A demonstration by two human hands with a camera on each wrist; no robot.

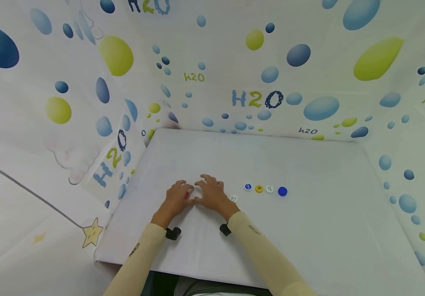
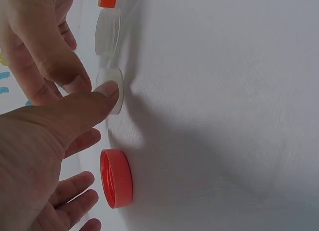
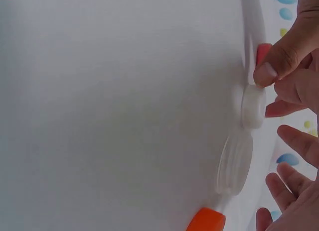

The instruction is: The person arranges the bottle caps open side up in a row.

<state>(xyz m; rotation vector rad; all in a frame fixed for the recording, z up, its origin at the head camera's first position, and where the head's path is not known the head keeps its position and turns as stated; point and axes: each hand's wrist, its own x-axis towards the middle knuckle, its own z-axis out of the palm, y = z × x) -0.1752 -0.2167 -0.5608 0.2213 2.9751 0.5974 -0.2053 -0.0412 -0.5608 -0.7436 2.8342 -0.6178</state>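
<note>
1. Backdrop: white sheet, blue and lime drops, H2O lettering; rose behind and on both sides.
2. Table: white cover; carried all the caps.
3. Pale yellow sleeves: covered both forearms, reached in from the near edge.
4. Right hand: fingers bent and spread; a thumb tip sat close to the left thumb; no grip on a cap showed.
5. Left hand: thumb lay on the near side of the white cap; other fingers bent, partly hidden; could not tell whether the index pinched from the far side.
6. Black wrist devices: one at each wrist, inner side.
7. Caps at the hands: lay in a row, left to right: red cap, hollow side up, apart from the rest; white cap, between the hands, under the left thumb; clear cap, just beside the white one; orange cap, partly cut off in both wrist views.
8. Caps further right: blue cap at the far right end; then, going left, printed white cap, yellow cap, blue-and-white cap; second printed white cap lay nearest the right wrist; prints too small to read.
</note>
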